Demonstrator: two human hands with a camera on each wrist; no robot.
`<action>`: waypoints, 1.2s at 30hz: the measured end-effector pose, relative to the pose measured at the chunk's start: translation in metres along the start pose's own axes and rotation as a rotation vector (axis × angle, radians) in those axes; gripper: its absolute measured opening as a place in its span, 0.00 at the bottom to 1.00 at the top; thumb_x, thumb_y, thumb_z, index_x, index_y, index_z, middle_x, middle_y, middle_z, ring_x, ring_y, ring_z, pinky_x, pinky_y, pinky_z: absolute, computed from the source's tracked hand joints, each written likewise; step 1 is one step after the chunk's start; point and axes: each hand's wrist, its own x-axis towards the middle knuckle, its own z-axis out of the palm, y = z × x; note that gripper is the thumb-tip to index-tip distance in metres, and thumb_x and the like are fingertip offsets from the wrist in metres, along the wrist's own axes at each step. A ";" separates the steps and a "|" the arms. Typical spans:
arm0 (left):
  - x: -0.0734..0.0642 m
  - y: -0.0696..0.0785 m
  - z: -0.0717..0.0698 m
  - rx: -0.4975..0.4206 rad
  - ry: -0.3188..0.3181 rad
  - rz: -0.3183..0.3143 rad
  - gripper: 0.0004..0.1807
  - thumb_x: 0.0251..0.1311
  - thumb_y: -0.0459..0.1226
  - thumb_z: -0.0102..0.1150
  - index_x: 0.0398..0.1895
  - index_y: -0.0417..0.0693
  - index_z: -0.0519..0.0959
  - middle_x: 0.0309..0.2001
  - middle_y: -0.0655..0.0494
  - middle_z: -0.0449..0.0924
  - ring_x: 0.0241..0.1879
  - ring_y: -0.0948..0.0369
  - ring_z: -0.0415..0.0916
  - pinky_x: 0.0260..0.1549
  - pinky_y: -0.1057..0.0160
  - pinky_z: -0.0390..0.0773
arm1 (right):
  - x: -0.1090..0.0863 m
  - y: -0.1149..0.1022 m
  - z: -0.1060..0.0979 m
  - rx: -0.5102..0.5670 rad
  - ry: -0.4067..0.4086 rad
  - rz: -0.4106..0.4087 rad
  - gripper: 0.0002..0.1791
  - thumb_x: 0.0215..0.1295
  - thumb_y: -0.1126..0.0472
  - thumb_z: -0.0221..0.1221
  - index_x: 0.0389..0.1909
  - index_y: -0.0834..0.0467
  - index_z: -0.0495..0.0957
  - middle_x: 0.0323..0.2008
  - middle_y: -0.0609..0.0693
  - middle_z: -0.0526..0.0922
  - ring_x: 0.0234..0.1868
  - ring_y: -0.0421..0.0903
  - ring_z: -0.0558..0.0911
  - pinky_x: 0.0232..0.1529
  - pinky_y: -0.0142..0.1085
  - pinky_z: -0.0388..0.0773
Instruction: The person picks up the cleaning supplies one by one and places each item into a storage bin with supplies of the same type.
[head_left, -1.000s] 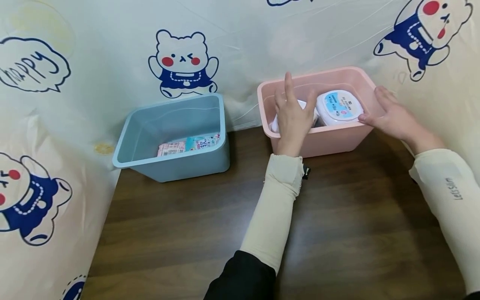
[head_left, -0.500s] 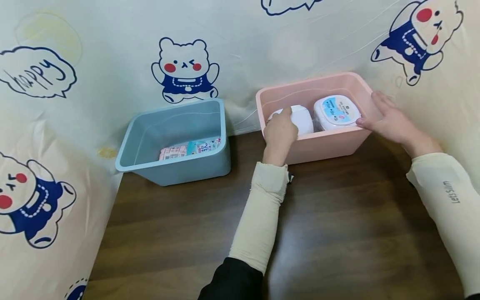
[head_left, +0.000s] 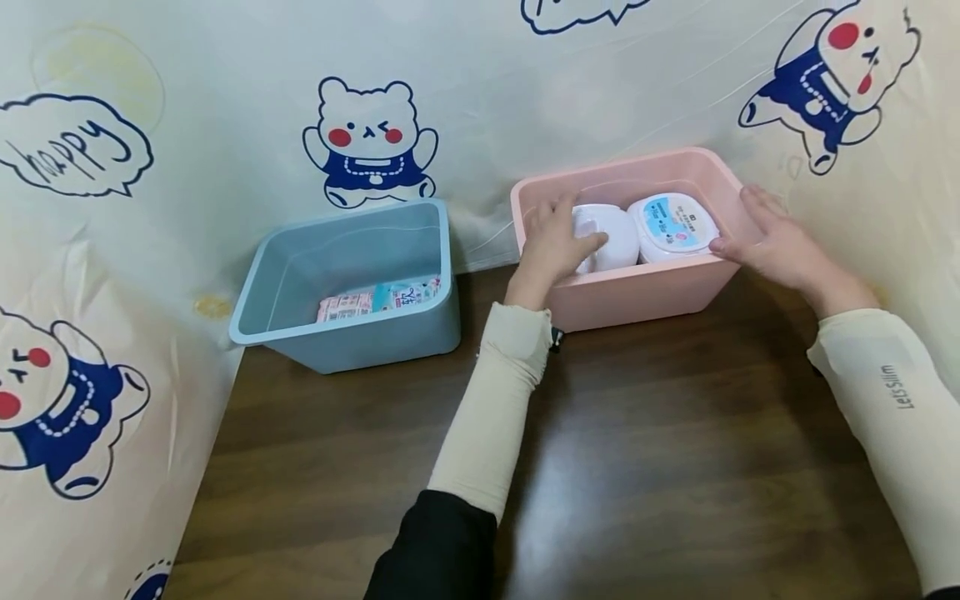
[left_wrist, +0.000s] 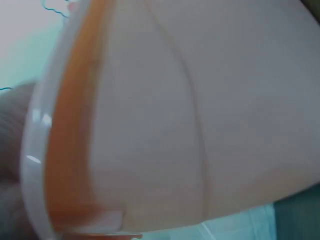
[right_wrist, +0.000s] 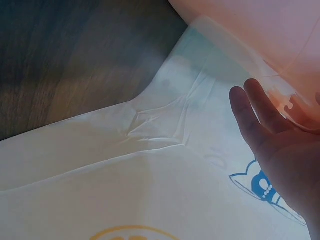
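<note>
A pink plastic bin (head_left: 637, 296) stands at the back right, with two white lidded tubs side by side in it. The right tub (head_left: 677, 223) has a blue printed label; the left tub (head_left: 618, 233) is partly hidden behind my thumb. My left hand (head_left: 551, 250) reaches over the bin's front left rim, fingers spread inside and thumb pointing across the left tub. In the left wrist view the bin's wall (left_wrist: 150, 120) fills most of the picture. My right hand (head_left: 783, 250) rests with straight fingers against the bin's right end, thumb at the front rim.
A blue bin (head_left: 360, 337) stands left of the pink one, with a pink-and-blue printed packet (head_left: 378, 294) lying inside. Both bins are on a dark wooden table (head_left: 337, 467). A pale sheet with bear drawings (head_left: 480, 100) hangs behind and along the sides.
My left hand came down into the pink bin, then shifted left, its thumb coming off to the side. The left tub now sits closer to the right one. The right hand stayed at the bin.
</note>
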 end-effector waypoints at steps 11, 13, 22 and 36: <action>0.020 -0.016 0.013 0.088 -0.267 -0.004 0.65 0.38 0.62 0.70 0.74 0.61 0.37 0.72 0.53 0.37 0.68 0.52 0.44 0.62 0.55 0.56 | 0.002 -0.002 0.011 -0.019 0.003 -0.059 0.52 0.61 0.41 0.58 0.74 0.44 0.31 0.74 0.46 0.28 0.72 0.52 0.29 0.61 0.64 0.29; 0.018 -0.019 0.013 0.099 -0.257 0.028 0.58 0.42 0.55 0.72 0.71 0.58 0.44 0.70 0.52 0.40 0.65 0.53 0.47 0.59 0.56 0.60 | 0.003 -0.004 0.012 -0.017 0.008 -0.063 0.52 0.61 0.41 0.58 0.74 0.44 0.32 0.74 0.45 0.29 0.72 0.52 0.29 0.61 0.64 0.30; 0.016 -0.021 0.005 0.099 -0.127 0.162 0.47 0.38 0.63 0.70 0.61 0.61 0.59 0.66 0.55 0.49 0.64 0.60 0.47 0.59 0.58 0.58 | 0.007 -0.010 0.013 -0.017 0.021 -0.061 0.52 0.61 0.41 0.58 0.74 0.45 0.33 0.74 0.45 0.30 0.72 0.52 0.30 0.62 0.64 0.31; -0.010 -0.031 -0.014 0.129 0.066 0.187 0.54 0.47 0.73 0.47 0.69 0.82 0.24 0.71 0.67 0.12 0.66 0.66 0.07 0.64 0.47 0.26 | 0.009 -0.016 0.016 -0.019 0.004 -0.048 0.53 0.60 0.38 0.58 0.74 0.42 0.31 0.74 0.44 0.28 0.72 0.52 0.29 0.60 0.66 0.31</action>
